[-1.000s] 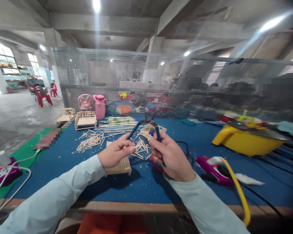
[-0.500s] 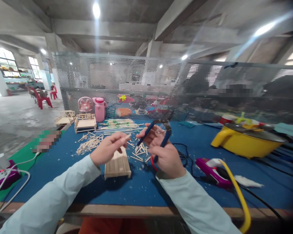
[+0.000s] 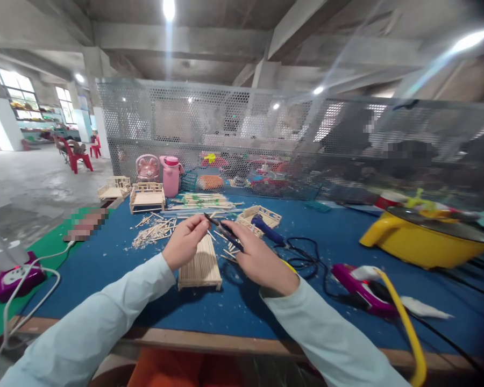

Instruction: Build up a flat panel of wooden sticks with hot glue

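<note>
My left hand [image 3: 186,240] pinches a thin wooden stick, mostly hidden by the fingertips. Wrapped round the handles of dark pliers [image 3: 230,234] is my right hand [image 3: 262,258]; the jaws point left and meet the left fingertips. Under both hands a small slatted wooden platform [image 3: 200,267] stands on the blue tabletop, like a miniature bed base. Beside it on the left lies a heap of short cut sticks [image 3: 155,232], with more scattered to its right. Behind my right hand are a wooden frame with railings [image 3: 268,214] and a blue glue gun [image 3: 269,231] on a black cord.
Two finished-looking miniature wooden beds [image 3: 147,198] stand at the back left near a pink jug [image 3: 170,177]. Long sticks [image 3: 207,201] lie before the perforated metal screen [image 3: 210,118]. A purple power strip [image 3: 363,290] and yellow pot [image 3: 423,242] are on the right.
My right hand has turned over and swung the pliers leftward, bringing their jaws to the stick in my left hand. The handles are closer together. The view has shifted slightly.
</note>
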A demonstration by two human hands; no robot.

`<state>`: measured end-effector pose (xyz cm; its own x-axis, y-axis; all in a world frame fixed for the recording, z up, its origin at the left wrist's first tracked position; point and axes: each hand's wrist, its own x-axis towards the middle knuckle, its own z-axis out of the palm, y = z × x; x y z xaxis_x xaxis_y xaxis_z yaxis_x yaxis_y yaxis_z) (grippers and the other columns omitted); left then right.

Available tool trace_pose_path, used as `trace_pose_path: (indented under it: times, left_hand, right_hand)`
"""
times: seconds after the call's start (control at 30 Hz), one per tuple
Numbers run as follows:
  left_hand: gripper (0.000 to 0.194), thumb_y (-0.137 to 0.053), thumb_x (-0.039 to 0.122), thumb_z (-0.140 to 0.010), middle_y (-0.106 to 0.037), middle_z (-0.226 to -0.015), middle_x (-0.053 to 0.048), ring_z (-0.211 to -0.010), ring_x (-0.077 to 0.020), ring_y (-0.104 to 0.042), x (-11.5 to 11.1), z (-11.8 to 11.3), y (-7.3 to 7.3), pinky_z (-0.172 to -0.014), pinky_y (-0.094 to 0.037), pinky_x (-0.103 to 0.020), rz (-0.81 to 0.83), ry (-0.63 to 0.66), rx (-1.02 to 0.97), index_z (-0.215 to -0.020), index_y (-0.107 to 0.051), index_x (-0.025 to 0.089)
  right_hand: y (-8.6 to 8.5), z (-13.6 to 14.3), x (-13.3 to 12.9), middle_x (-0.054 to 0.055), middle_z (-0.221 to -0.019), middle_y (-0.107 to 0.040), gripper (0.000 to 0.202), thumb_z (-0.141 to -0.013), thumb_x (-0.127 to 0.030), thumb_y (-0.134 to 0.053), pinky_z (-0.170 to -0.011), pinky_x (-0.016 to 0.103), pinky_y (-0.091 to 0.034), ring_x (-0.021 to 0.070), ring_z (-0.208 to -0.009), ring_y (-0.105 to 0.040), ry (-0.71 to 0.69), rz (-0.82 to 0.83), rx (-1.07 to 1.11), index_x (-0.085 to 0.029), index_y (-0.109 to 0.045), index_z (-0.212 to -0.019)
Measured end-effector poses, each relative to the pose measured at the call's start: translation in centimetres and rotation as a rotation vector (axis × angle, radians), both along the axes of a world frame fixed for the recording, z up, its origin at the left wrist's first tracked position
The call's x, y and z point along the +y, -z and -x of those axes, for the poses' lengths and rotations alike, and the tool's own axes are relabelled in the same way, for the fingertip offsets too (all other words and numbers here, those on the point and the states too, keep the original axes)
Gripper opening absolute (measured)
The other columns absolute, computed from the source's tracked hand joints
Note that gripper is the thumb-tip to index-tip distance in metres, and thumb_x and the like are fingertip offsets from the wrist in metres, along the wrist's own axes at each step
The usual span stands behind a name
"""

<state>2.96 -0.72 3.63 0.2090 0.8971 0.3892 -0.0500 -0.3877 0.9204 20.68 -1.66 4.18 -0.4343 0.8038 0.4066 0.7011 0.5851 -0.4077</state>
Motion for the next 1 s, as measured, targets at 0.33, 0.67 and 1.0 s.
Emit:
trace_pose_path:
  times: [0.33,0.67,1.0]
  left_hand:
    - [0.024,-0.052,0.039,-0.076,-0.034,-0.052,0.007,-0.043,-0.0053,-0.025,-0.2,-0.4,0.4,-0.041,-0.019,-0.02,0.075,-0.046,0.028,-0.067,-0.049,0.017]
    - [0.024,-0.047,0.04,-0.08,-0.031,-0.048,0.008,-0.041,-0.0062,-0.023,0.4,-0.6,0.0,-0.041,-0.02,-0.02,0.108,-0.115,0.029,-0.074,-0.053,0.017]
    - [0.021,-0.047,0.019,-0.074,-0.05,-0.056,0.004,-0.05,-0.0107,-0.042,3.7,3.7,2.0,-0.05,-0.031,-0.021,0.01,-0.182,0.308,-0.085,-0.065,0.016]
  right_hand:
    - [0.5,0.9,0.4,0.009,-0.093,-0.062,0.035,-0.065,-0.006,-0.041,-0.078,0.031,-0.043,0.0207,-0.086,-0.056,0.115,-0.108,-0.061,-0.016,-0.055,-0.096]
    - [0.5,1.8,2.4,0.01,-0.084,-0.059,0.027,-0.066,-0.006,-0.041,-0.074,0.035,-0.043,0.0229,-0.081,-0.054,0.196,-0.127,0.061,-0.015,-0.053,-0.089]
    - [-0.7,-5.6,0.8,0.007,-0.083,-0.067,0.022,-0.072,-0.03,-0.054,-0.067,0.029,-0.045,0.021,-0.075,-0.062,0.29,0.202,-0.327,-0.017,-0.062,-0.088]
